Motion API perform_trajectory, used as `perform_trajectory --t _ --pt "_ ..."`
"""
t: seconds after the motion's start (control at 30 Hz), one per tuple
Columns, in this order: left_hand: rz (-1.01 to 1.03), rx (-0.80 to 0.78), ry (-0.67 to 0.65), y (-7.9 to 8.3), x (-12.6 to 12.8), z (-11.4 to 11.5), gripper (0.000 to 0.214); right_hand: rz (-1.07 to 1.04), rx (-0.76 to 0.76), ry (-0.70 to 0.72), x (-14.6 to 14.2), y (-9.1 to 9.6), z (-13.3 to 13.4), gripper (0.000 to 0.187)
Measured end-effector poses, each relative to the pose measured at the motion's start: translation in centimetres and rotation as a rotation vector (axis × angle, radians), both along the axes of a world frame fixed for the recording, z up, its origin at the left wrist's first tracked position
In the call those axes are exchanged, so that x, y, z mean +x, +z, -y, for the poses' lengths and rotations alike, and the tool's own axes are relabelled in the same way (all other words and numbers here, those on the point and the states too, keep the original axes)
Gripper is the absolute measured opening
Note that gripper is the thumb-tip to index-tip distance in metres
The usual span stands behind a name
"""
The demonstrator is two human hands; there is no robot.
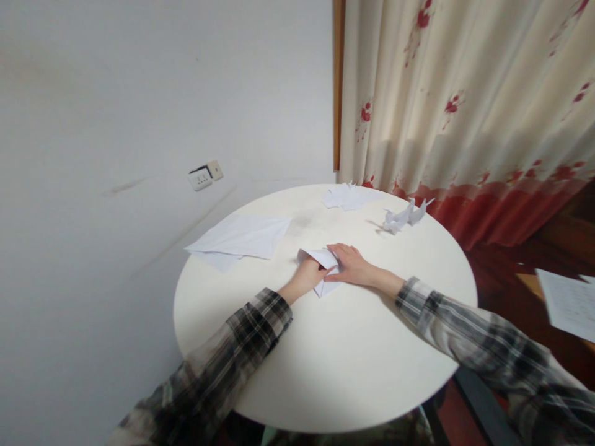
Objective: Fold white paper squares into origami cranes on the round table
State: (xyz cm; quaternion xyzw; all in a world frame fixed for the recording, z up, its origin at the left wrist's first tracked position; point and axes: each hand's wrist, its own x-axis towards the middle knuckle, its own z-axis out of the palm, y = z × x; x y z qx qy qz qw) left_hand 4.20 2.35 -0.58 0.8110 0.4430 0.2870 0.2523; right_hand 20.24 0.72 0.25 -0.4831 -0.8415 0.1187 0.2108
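A partly folded sheet of white paper [326, 289] lies near the middle of the round white table, with both hands on it. My left hand [307, 276] reaches under a raised flap of the paper, its fingers partly hidden by that flap. My right hand [349, 265] grips the paper's right side, fingers along the top and thumb toward the left hand. The two hands almost meet at the fold. Folded white paper figures [403, 218] with pointed tips stand beyond the right hand.
White paper sheets [242, 235] are stacked at the table's left, and more paper [346, 196] lies at the far edge. A wall with a socket [201, 179] borders the left; a flowered curtain [446, 111] hangs behind. Written sheets [569, 303] lie off to the right.
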Motion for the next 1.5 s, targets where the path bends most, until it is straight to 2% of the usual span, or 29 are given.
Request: perform_trajectory --t 0.43,0.7,1.07,1.23,1.33,1.4,1.5 --pt "-0.018 0.005 0.107 0.4 0.9 0.4 0.036 0.004 0.007 0.005 0.0 0.0 -0.3 0.086" --pt "0.091 0.007 0.078 0.0 1.0 0.3 0.031 0.026 0.000 -0.001 -0.1 0.0 -0.2 0.085" --pt "0.041 0.063 0.122 -0.1 0.8 0.3 0.031 0.005 0.009 0.006 -0.1 -0.1 -0.3 0.086" --pt "0.070 0.092 0.068 0.4 0.7 0.5 0.027 -0.045 0.027 0.067 0.0 -0.3 -0.4 0.085" --pt "0.060 0.097 -0.053 0.9 0.4 0.7 0.014 -0.067 0.024 0.066 0.1 -0.5 -0.4 0.085" --pt "0.051 0.125 -0.112 1.4 0.2 1.0 0.017 -0.071 0.010 0.046 0.1 -0.5 -0.3 0.085" --pt "0.021 0.227 -0.065 2.0 0.0 1.5 0.023 -0.071 -0.020 0.041 0.2 -0.6 -0.3 0.085"
